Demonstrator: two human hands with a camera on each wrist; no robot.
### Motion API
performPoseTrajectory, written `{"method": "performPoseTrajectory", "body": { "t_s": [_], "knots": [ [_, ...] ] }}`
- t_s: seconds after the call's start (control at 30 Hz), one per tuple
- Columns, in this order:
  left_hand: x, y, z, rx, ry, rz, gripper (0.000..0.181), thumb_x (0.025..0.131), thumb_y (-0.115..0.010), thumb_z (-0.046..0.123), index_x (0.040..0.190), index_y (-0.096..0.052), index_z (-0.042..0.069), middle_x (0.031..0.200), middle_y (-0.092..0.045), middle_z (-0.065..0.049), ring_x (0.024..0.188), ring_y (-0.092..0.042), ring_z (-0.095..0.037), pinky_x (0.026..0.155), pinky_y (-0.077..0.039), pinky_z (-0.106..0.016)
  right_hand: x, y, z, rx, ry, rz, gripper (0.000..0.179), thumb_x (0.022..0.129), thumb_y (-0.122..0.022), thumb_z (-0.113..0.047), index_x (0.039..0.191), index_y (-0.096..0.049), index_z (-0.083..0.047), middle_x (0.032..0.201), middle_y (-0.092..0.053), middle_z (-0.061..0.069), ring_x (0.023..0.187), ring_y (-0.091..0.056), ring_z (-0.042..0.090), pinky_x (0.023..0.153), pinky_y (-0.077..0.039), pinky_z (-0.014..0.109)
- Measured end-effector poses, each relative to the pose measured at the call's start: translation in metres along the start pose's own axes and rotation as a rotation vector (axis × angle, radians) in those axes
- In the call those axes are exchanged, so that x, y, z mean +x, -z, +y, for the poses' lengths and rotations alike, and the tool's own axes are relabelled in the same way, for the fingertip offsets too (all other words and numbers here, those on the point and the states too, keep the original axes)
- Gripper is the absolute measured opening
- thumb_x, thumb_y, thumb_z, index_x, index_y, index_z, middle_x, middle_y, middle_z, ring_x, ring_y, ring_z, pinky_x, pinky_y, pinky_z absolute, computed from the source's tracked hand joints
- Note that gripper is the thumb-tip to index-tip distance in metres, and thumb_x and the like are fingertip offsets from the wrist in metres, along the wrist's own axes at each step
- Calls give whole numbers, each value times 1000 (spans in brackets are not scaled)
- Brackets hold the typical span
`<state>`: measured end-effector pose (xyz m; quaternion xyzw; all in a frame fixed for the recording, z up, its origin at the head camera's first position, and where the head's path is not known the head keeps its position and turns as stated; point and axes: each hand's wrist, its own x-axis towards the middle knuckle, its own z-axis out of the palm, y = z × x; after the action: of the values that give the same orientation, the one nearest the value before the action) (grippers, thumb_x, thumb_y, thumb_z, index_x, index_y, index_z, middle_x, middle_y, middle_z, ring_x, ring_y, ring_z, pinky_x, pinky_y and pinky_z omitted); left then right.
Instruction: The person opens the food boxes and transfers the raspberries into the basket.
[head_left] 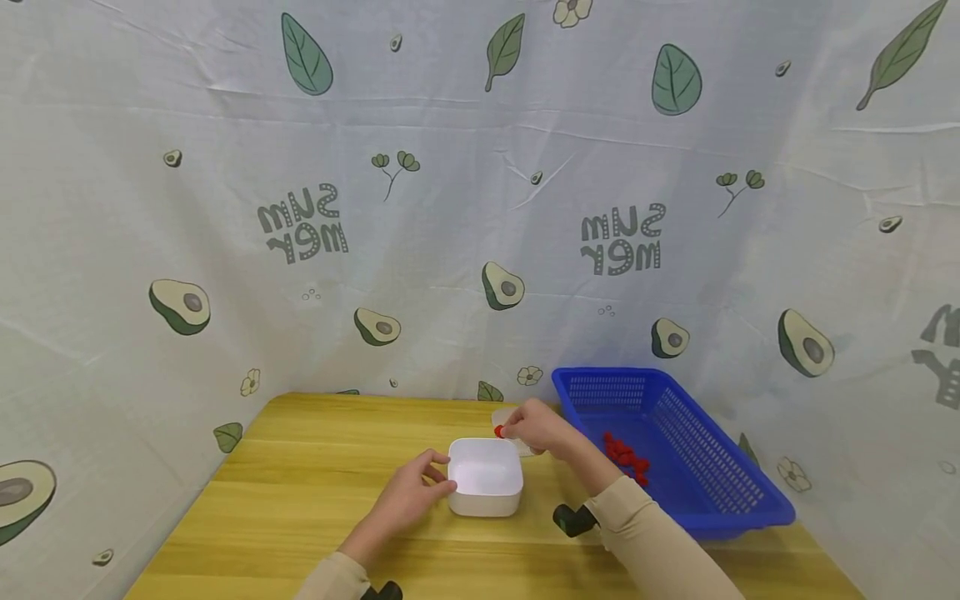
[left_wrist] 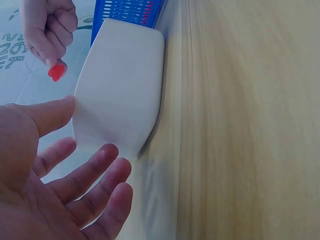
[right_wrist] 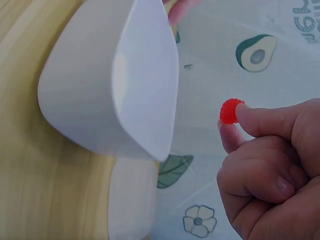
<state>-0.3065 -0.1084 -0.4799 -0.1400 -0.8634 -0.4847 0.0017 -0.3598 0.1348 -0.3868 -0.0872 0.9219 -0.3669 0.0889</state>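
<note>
A white square container stands upright on the wooden table, its inside bare in the head view. My left hand is at its left side, thumb and fingers spread, with the fingertips right at the rim and wall. Above and behind the container's far right corner is my right hand. Between thumb and forefinger it pinches a small red raspberry, with the other fingers curled in. A pale flat lid lies on the table behind the container, partly hidden by the right hand in the head view.
A blue plastic basket with slotted walls stands on the right side of the table. Inside it lies a cluster of red raspberries, near the right forearm. A printed curtain hangs close behind the wooden table.
</note>
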Motion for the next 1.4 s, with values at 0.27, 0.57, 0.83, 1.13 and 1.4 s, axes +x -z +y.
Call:
{"method": "performPoseTrajectory", "body": {
  "t_s": [0.27, 0.57, 0.83, 1.13, 1.4],
  "knots": [
    [0, 3, 0, 7, -16, -1, 37, 93, -73, 32, 124, -63, 15, 101, -69, -1, 92, -63, -18, 76, -51, -37, -4, 29, 4, -19, -17, 20, 16, 96, -67, -14, 104, -75, -3, 56, -33, -4, 45, -23, 11, 44, -28, 24],
    [-1, 4, 2, 1, -16, -8, 38, 92, -74, 32, 124, -62, 14, 101, -69, -2, 94, -64, -19, 76, -51, -38, -10, 60, 24, -56, -15, 25, 17, 97, -66, -17, 100, -76, -4, 55, -31, -5, 45, -25, 10, 45, -29, 24],
    [-1, 3, 2, -4, -25, -9, 38, 93, -73, 30, 125, -62, 14, 101, -69, -2, 95, -64, -20, 77, -51, -38, -16, 82, 44, -12, -32, 7, 19, 96, -66, -15, 106, -75, 0, 52, -33, -5, 45, -25, 9, 45, -26, 25],
    [-2, 3, 2, -2, -28, -13, 38, 93, -74, 30, 125, -62, 12, 101, -69, -3, 96, -64, -21, 77, -51, -40, -22, 108, 71, -51, 8, -29, 19, 96, -66, -16, 92, -74, 1, 52, -33, -6, 45, -25, 8, 46, -25, 25],
    [-3, 3, 3, -4, -27, -17, 39, 93, -73, 29, 126, -62, 11, 101, -68, -3, 95, -63, -21, 76, -51, -39, -24, 121, 96, -44, -10, -56, 20, 96, -66, -15, 90, -75, 1, 50, -32, -6, 44, -26, 7, 47, -26, 25]
  ]
}}
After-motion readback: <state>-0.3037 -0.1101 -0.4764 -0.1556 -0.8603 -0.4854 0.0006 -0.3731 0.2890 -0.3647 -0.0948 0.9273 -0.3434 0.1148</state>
